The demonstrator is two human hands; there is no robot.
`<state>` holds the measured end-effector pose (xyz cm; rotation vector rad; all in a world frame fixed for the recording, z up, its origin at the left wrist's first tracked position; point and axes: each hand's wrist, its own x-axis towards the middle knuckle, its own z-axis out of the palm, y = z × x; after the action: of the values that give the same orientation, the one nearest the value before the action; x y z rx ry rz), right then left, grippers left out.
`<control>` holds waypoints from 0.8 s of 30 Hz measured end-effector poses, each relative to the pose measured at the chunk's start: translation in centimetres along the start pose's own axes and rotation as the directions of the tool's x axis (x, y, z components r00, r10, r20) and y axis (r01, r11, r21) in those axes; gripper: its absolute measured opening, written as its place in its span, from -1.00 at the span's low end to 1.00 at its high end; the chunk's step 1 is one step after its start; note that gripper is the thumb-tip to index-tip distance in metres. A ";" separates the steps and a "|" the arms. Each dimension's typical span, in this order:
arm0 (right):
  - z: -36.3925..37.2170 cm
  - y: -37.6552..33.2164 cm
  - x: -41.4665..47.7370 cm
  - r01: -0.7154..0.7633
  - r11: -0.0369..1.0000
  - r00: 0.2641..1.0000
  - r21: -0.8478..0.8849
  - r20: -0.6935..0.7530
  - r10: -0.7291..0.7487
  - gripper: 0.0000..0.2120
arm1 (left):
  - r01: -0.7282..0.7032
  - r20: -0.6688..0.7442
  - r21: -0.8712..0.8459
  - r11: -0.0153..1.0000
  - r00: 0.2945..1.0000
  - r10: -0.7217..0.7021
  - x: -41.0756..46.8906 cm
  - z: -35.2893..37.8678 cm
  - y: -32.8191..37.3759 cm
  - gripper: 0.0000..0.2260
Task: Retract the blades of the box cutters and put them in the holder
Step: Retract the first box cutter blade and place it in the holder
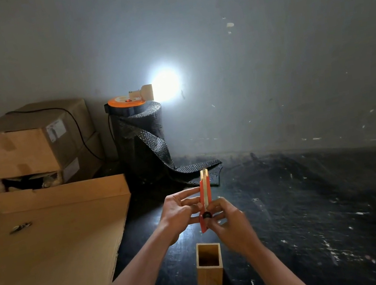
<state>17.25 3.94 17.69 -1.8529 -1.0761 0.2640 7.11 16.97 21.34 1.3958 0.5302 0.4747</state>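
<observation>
**Box cutter held upright over the holder**

Nearest the camera, the square wooden holder [209,264] is standing on the dark bench [315,208], its mouth open. Just above and beyond it, the left hand [181,213] and right hand [229,222] are both gripping the orange box cutter [205,201], which is pointing up with its blade tip showing. Flat cardboard [51,250] is lying to the left. Farther back, a lamp [147,92] is glaring against the wall.
</observation>
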 end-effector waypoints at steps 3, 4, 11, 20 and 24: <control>0.0 0.3 0.6 -0.034 0.989 0.998 0.145 -0.042 0.041 -0.80 | 0.020 0.028 -0.012 1.000 0.999 -0.019 0.3 -0.2 -1.4 -0.62; 0.0 0.5 0.9 -0.053 0.980 0.996 0.191 -0.056 0.064 -0.78 | 0.027 0.039 -0.007 1.000 0.999 -0.026 0.4 -0.2 -1.9 -0.62; 0.9 3.1 2.4 -0.175 0.948 0.982 0.267 -0.020 0.187 -0.72 | 0.066 -0.052 0.105 0.992 0.997 -0.061 2.4 -0.6 -7.2 -0.67; 4.0 8.4 2.8 -0.362 0.929 0.932 0.069 0.050 0.360 -0.92 | 0.201 -0.099 0.601 0.774 0.979 -0.177 2.5 -1.7 -14.7 -0.24; 5.1 10.5 2.6 -0.409 0.911 0.907 -0.043 0.091 0.412 -0.94 | 0.241 -0.081 0.596 0.766 0.967 -0.241 2.3 -1.7 -17.5 -0.12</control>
<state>21.78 7.32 7.10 -2.0956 -0.7419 0.5957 7.98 17.66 3.68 1.9029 0.9039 0.0837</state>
